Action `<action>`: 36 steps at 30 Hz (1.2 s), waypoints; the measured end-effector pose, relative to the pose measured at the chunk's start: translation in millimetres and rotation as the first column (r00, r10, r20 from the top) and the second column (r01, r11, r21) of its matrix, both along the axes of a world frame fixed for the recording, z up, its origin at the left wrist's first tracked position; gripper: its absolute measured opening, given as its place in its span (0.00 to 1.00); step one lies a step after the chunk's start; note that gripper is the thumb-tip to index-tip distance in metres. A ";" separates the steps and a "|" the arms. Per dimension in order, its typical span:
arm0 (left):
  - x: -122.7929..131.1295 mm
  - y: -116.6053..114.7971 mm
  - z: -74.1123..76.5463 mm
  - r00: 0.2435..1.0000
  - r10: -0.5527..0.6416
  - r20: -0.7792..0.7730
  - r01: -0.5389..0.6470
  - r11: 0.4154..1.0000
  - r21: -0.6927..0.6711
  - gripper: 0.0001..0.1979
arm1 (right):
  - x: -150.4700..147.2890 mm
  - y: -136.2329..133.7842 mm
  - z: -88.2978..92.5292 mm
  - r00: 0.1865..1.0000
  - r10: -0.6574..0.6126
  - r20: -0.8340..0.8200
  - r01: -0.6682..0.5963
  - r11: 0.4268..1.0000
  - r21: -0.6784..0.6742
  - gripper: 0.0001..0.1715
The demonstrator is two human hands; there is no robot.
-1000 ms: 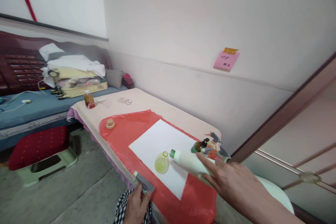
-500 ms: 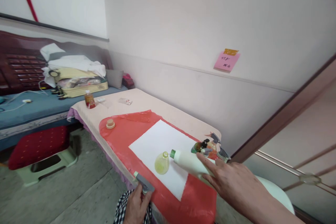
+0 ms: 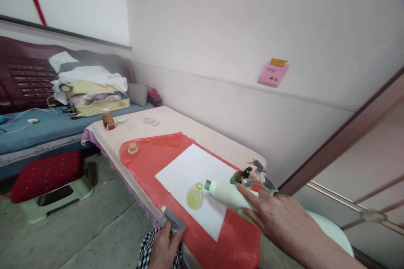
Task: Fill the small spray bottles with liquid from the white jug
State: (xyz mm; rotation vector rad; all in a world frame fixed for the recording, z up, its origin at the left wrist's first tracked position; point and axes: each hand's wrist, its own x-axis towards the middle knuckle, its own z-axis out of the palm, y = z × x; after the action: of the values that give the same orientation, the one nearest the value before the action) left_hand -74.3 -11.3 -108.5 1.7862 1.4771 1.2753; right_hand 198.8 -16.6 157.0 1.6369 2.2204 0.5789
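My right hand (image 3: 274, 214) is wrapped round a white bottle (image 3: 230, 195) with a green neck, tipped nearly level so that its end points left. That end is close to the mouth of a clear yellowish bottle (image 3: 195, 196), which stands uncapped on a white sheet with scalloped edges (image 3: 189, 162). Whether liquid is flowing, I cannot tell. By the table's near edge, my left hand (image 3: 167, 243) grips a grey trigger spray head (image 3: 173, 218) with a pale green tip. Under the sheet lies red plastic (image 3: 148, 180).
Several spray bottles (image 3: 255, 176) cluster behind the white bottle. A small beige cap-like object (image 3: 133, 148) sits on the red plastic. At the table's far end stands a bottle of amber-red liquid (image 3: 107, 119). A stool with a red cushion (image 3: 49, 174) is on the left.
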 end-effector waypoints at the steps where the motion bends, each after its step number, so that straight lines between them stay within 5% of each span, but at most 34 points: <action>1: 0.2 0.0 0.8 1.000 0.003 0.003 -0.003 1.000 -0.006 0.20 | 0.4 -0.2 -0.2 1.000 0.004 0.002 -0.004 1.000 0.002 0.29; 19: 0.1 1.4 -2.8 1.000 0.001 0.015 -0.001 1.000 0.003 0.19 | 0.8 -1.6 0.7 1.000 0.010 -0.004 -0.010 0.999 0.032 0.29; 32: 5.9 -1.7 2.1 0.992 0.120 0.040 -0.122 0.992 0.029 0.23 | -0.2 -0.7 1.2 1.000 0.014 0.017 -0.015 0.999 0.034 0.29; 36: 3.1 -0.6 -4.2 0.999 0.050 0.011 -0.050 0.999 0.018 0.20 | -1.3 -0.5 1.7 1.000 0.022 0.005 -0.022 0.999 0.026 0.29</action>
State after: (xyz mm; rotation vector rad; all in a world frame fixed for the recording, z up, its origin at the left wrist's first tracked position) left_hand -71.2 -11.9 -112.7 1.7616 1.5174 1.3248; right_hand 197.5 -17.1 158.7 1.6241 2.2386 0.6198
